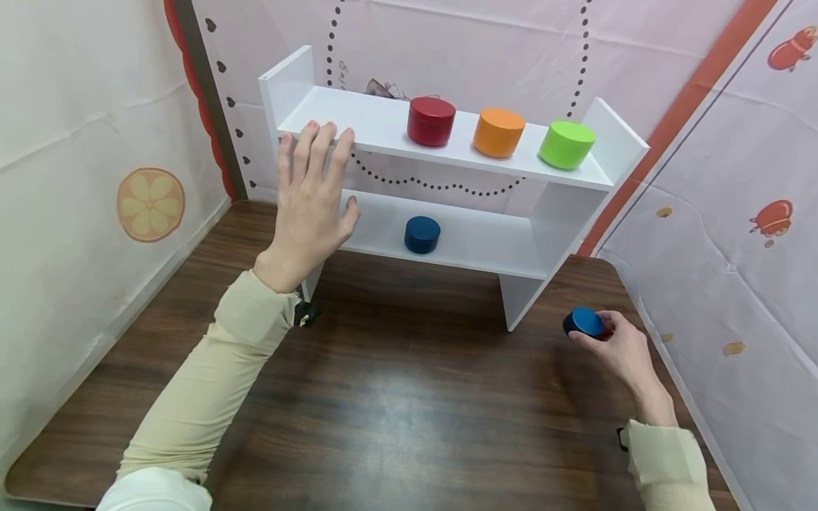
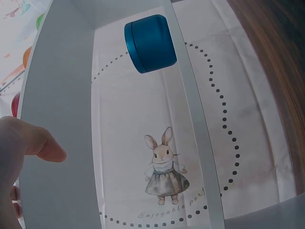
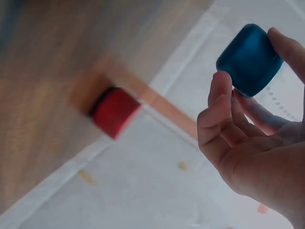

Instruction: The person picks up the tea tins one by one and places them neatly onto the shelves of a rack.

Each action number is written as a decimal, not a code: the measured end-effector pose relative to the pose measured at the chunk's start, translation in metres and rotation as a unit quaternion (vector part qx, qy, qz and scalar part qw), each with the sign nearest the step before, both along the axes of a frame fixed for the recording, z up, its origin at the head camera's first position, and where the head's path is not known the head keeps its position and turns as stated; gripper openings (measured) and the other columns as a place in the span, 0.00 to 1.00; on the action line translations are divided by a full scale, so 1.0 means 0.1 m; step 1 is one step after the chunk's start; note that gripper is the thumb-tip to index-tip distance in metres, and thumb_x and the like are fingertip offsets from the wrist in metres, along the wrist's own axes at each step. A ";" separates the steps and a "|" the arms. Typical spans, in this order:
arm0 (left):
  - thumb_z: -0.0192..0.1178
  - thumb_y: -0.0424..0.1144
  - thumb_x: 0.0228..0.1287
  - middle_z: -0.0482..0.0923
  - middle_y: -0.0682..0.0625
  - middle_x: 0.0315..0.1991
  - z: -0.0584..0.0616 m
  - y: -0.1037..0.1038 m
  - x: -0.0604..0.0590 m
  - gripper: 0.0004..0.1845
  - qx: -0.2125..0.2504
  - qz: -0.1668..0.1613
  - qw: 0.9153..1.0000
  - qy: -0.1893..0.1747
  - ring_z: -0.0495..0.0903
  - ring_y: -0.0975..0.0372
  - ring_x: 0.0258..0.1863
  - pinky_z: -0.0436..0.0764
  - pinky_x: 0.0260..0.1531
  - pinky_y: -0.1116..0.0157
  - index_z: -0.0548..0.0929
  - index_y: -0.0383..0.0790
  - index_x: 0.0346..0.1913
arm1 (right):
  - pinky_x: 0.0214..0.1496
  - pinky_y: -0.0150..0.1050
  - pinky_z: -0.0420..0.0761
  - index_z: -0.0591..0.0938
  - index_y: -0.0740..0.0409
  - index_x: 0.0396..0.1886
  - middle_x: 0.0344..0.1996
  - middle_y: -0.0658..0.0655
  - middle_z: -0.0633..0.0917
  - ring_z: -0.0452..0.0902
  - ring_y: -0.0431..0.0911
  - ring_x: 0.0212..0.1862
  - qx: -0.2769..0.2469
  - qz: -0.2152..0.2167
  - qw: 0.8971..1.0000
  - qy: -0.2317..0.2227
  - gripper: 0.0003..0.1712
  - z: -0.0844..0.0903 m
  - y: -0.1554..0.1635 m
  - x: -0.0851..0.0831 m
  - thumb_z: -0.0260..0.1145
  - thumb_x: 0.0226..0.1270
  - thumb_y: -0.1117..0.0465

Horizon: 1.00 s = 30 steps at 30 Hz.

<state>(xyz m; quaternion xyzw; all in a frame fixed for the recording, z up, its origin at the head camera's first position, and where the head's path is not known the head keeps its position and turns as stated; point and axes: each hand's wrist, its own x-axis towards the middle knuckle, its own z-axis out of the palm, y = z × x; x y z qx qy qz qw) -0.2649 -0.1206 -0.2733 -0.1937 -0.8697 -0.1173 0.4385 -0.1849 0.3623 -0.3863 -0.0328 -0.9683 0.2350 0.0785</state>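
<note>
A white two-tier shelf (image 1: 377, 128) stands at the back of the dark wooden table (image 1: 396, 397). On its upper board sit a red tin (image 1: 431, 121), an orange tin (image 1: 498, 132) and a green tin (image 1: 566, 144). A dark blue tin (image 1: 422, 234) sits on the lower board and also shows in the left wrist view (image 2: 150, 43). My left hand (image 1: 313, 199) is raised with straight fingers at the front edge of the upper board, holding nothing. My right hand (image 1: 616, 348) grips a blue tin (image 1: 583, 321) just above the table's right side; the right wrist view shows the same blue tin (image 3: 250, 59) between thumb and fingers.
A small red tin (image 3: 113, 110), blurred, lies on the table near the wall below my right hand. Printed cloth walls close in the table on the left, back and right. The shelf's right leg (image 1: 520, 298) stands close to my right hand.
</note>
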 end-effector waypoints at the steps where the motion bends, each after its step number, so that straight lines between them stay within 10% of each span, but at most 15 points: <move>1: 0.60 0.36 0.55 0.55 0.41 0.73 0.00 0.00 0.00 0.43 0.000 0.000 1.000 -0.001 0.48 0.50 0.75 0.37 0.76 0.49 0.54 0.44 0.74 | 0.47 0.59 0.78 0.68 0.74 0.61 0.50 0.76 0.78 0.77 0.65 0.47 0.002 0.006 1.000 0.002 0.44 0.03 -0.03 0.01 0.68 0.59 0.44; 19: 0.61 0.36 0.55 0.54 0.42 0.73 -0.01 -0.01 0.01 0.44 0.002 -0.002 1.000 -0.011 0.47 0.50 0.75 0.37 0.76 0.48 0.53 0.44 0.74 | 0.30 0.31 0.75 0.74 0.63 0.57 0.37 0.62 0.84 0.75 0.39 0.31 0.006 0.094 0.994 0.053 0.35 0.58 -0.65 0.20 0.72 0.56 0.46; 30: 0.60 0.37 0.56 0.54 0.42 0.73 0.00 -0.01 0.01 0.43 -0.002 0.001 1.000 -0.007 0.47 0.50 0.75 0.38 0.76 0.49 0.53 0.44 0.74 | 0.32 0.30 0.77 0.75 0.59 0.57 0.37 0.57 0.83 0.75 0.46 0.34 -0.028 0.141 0.988 0.063 0.34 0.82 -1.06 0.08 0.71 0.56 0.45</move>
